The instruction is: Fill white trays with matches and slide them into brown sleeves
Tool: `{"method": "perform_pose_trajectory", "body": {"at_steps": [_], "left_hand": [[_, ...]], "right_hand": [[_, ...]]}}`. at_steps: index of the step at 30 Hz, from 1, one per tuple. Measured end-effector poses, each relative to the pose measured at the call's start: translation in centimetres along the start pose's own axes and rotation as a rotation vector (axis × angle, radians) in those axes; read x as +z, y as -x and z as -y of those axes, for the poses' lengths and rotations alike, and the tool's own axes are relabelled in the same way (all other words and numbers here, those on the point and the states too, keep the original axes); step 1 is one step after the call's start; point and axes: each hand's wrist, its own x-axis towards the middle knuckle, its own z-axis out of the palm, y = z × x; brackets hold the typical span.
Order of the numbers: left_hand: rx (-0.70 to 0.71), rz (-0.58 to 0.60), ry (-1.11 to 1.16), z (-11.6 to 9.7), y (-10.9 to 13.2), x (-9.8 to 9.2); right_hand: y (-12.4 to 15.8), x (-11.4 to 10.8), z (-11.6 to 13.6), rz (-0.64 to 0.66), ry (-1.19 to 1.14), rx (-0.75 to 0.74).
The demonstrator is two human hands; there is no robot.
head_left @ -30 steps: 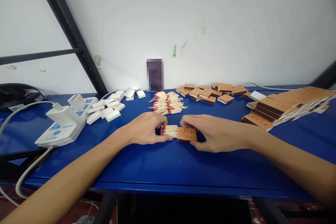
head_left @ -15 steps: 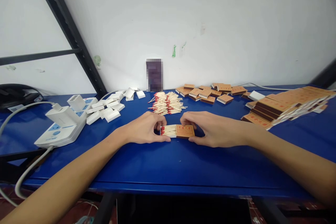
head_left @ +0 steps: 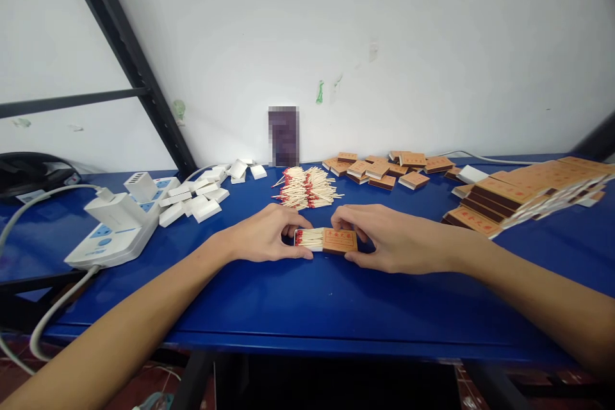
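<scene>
My left hand (head_left: 269, 235) grips the outer end of a white matchbox tray (head_left: 311, 240) filled with red-tipped matches. Its thumb lies along the near side and its fingers along the far side. The tray's other half sits inside an orange-brown matchbox sleeve (head_left: 340, 240) with red print. My right hand (head_left: 379, 237) pinches that sleeve, thumb at the near right corner and fingers at the far edge. Just beyond the box lies a heap of loose matches (head_left: 310, 188), heads in two rough rows.
White matchbox trays (head_left: 206, 193) are piled at the left, beside a power strip (head_left: 120, 237) with plugged-in chargers. Matchbox sleeves (head_left: 379, 170) lie at the back right, and stacked matchboxes (head_left: 509, 192) stand further right. A pixelated dark rectangle (head_left: 284, 136) rises by the wall.
Both hands keep hold of the half-open matchbox in nearly the same place. The whole view has shifted very slightly; the right hand's fingers are a little more lifted over the sleeve.
</scene>
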Motion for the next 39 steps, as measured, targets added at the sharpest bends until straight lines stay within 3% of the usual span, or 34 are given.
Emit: {"method": "perform_pose_trajectory", "body": {"at_steps": [11,22,32,39], "left_hand": [[-0.018,0.017,0.068,-0.8,-0.2,0.6],[-0.029,-0.091,0.119,-0.9,-0.5,1.2],[-0.061,-0.096,0.466,0.0,-0.2,1.0],[-0.124,-0.108,0.745,0.7,-0.4,0.8]], "right_hand": [[-0.2,0.3,0.2,0.013,-0.041,-0.020],[-0.6,1.8,-0.3,-0.071,-0.065,-0.136],[-0.6,2.1,-0.8,-0.107,0.053,-0.155],[-0.7,2.5,-0.9,-0.215,0.092,-0.244]]}}
